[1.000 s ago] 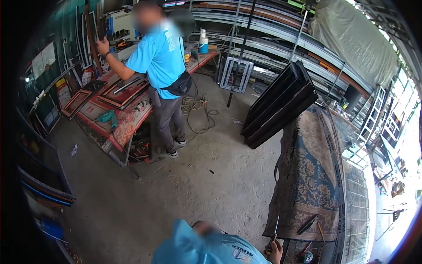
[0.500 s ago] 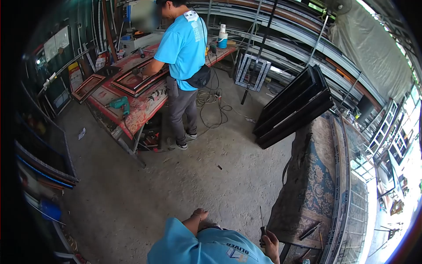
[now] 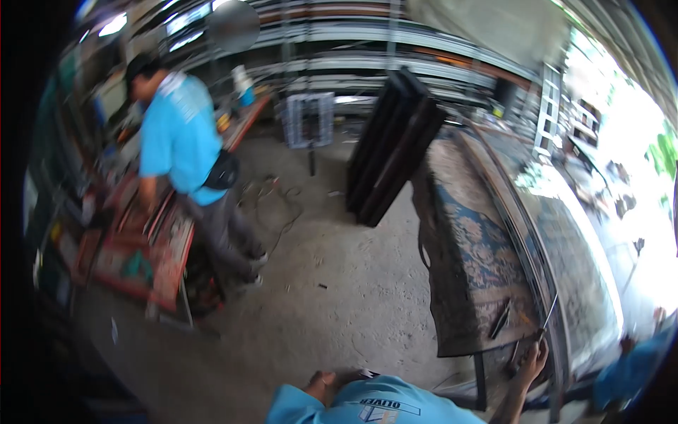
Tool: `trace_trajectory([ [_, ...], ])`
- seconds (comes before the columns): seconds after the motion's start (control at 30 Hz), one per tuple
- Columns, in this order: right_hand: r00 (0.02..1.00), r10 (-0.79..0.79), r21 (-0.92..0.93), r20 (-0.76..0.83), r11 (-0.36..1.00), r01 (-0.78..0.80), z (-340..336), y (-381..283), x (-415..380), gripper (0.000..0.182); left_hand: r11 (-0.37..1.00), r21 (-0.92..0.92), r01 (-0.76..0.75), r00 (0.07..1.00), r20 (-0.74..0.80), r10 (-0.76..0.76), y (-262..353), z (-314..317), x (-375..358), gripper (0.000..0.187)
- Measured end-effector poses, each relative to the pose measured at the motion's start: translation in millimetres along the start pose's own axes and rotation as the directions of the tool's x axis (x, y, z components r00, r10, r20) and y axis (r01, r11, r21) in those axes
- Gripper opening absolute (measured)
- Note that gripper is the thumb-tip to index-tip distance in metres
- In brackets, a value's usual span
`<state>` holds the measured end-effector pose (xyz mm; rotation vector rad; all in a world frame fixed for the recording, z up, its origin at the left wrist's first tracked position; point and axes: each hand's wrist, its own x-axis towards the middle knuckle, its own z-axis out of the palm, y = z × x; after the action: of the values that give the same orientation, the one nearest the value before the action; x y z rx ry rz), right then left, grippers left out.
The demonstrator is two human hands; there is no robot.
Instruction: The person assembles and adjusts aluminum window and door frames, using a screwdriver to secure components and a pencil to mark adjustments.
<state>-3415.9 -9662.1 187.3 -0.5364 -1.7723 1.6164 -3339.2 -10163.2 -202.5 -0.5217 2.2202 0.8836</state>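
Note:
My right hand (image 3: 534,362) is closed around the handle of a screwdriver (image 3: 549,314). Its thin shaft points up and away, over the near right corner of the carpet-covered bench (image 3: 474,240). On that corner, left of the screwdriver, lies a dark slim hand tool (image 3: 501,319), too blurred to name. A thin orange-brown stick (image 3: 524,317) rests beside it. Close to my body, low over the concrete floor, my left hand (image 3: 323,379) is curled into a loose fist. Nothing shows in it, and it touches nothing else that I can see.
A co-worker in a blue shirt (image 3: 185,134) bends over a red worktable (image 3: 173,272) holding a green power drill (image 3: 136,267). Dark frames (image 3: 392,152) lean at the bench's far end. Long profiles and glass (image 3: 565,254) line its right side. A cable (image 3: 286,212) lies on the floor.
My view has turned to the right, bringing the bench nearer the middle. My right hand has moved forward and right with the screwdriver, to the bench's near corner. My left hand stays near my body.

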Motion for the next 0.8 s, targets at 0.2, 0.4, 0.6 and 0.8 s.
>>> trace_trajectory([
  [0.2,0.992,-0.126,-0.718,0.017,0.689,0.100,-48,66,-24,0.034,0.923,-0.201,0.328,0.942,-0.004,-0.335,38,-9,31,0.029],
  [0.4,0.972,-0.040,-0.631,-0.230,0.767,-0.118,-40,13,-43,0.034,0.878,-0.370,0.303,0.947,0.217,-0.235,78,-12,49,0.047],
  [0.6,0.988,0.043,-0.800,-0.150,0.582,-0.147,-58,28,-46,0.034,0.944,-0.221,0.244,0.964,0.158,-0.212,76,-38,61,0.046],
  [0.8,0.968,-0.049,-0.741,-0.246,0.654,-0.154,-52,20,-52,0.032,0.968,-0.132,0.214,0.972,0.127,-0.198,87,-34,57,0.045],
])
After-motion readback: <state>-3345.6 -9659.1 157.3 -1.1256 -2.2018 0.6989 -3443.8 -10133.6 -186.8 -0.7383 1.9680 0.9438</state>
